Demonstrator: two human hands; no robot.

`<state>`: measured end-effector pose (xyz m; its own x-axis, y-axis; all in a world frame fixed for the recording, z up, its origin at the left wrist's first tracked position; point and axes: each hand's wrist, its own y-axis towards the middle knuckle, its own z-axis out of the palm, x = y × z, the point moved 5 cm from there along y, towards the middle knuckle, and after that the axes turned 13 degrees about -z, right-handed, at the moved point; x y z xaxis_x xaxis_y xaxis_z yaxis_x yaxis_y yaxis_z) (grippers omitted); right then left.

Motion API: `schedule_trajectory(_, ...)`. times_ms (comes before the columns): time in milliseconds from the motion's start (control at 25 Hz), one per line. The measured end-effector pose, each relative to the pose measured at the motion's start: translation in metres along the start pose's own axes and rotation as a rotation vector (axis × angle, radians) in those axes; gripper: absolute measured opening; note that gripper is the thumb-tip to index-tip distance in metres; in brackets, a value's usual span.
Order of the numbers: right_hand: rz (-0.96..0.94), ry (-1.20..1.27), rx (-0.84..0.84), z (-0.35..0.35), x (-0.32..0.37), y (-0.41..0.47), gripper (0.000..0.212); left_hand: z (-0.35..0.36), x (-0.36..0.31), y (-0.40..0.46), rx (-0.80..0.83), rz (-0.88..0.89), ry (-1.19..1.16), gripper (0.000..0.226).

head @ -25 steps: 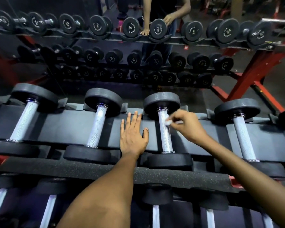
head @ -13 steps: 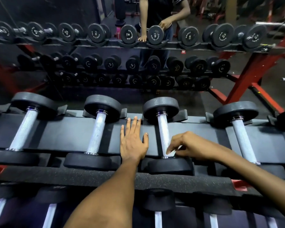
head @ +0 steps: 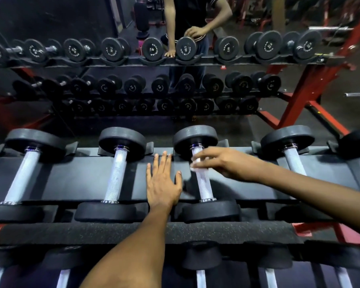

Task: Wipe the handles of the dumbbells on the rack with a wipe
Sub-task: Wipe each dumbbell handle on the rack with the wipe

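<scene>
The knurled handle [head: 203,179] of the third dumbbell lies on the rack's top tier [head: 79,179], at about one o'clock from the left hand [head: 163,183]. The right hand [head: 220,163] pinches a white wipe [head: 196,165] against its far end. Best to wrap the wipe around and stroke the full length, end to end. The left hand lies flat, fingers straight, bracing on the rack.

Dim gym, large wall mirror [head: 50,21], red steel frame [head: 312,90], dark rubber floor [head: 341,113]
</scene>
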<state>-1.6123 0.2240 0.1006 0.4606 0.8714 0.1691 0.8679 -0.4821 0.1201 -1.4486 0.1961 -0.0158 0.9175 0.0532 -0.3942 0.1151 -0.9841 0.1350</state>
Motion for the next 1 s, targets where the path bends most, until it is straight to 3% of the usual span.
schedule_trajectory(80, -0.044, -0.092, 0.027, 0.006, -0.007, -0.002, 0.043, 0.0, 0.001, -0.001, -0.006, -0.004, -0.01, 0.063)
schedule_trajectory(240, -0.404, -0.122, 0.265, 0.033, 0.009, -0.031, 0.046, 0.001, 0.001, 0.0, -0.022, -0.002, -0.019, 0.067)
schedule_trajectory(400, -0.196, -0.214, 0.066, 0.002, -0.025, -0.005, 0.043, 0.001, 0.0, -0.002, -0.008, -0.009, -0.013, 0.068)
schedule_trajectory(440, -0.159, -0.216, 0.088, 0.007, -0.019, -0.007, 0.042, 0.001, -0.001, -0.002, -0.008, -0.008, -0.014, 0.067)
schedule_trajectory(560, -0.352, -0.097, 0.376, 0.044, 0.012, -0.014, 0.041, 0.0, 0.0, 0.0, -0.01, 0.0, -0.013, 0.064)
schedule_trajectory(640, -0.345, -0.128, 0.369, 0.022, -0.001, -0.002, 0.04, 0.001, 0.001, 0.0, -0.014, -0.001, -0.017, 0.062)
schedule_trajectory(760, -0.358, -0.418, 0.226, 0.015, -0.006, 0.018, 0.048, 0.002, 0.001, -0.002, -0.02, -0.006, -0.021, 0.066)
schedule_trajectory(880, -0.515, -0.235, 0.498, 0.048, 0.018, 0.01, 0.031, 0.003, 0.002, 0.0, -0.028, 0.002, -0.014, 0.067)
schedule_trajectory(1000, -0.297, -0.384, 0.544, 0.025, -0.008, 0.041, 0.023, 0.003, 0.001, 0.0, -0.033, 0.0, -0.02, 0.068)
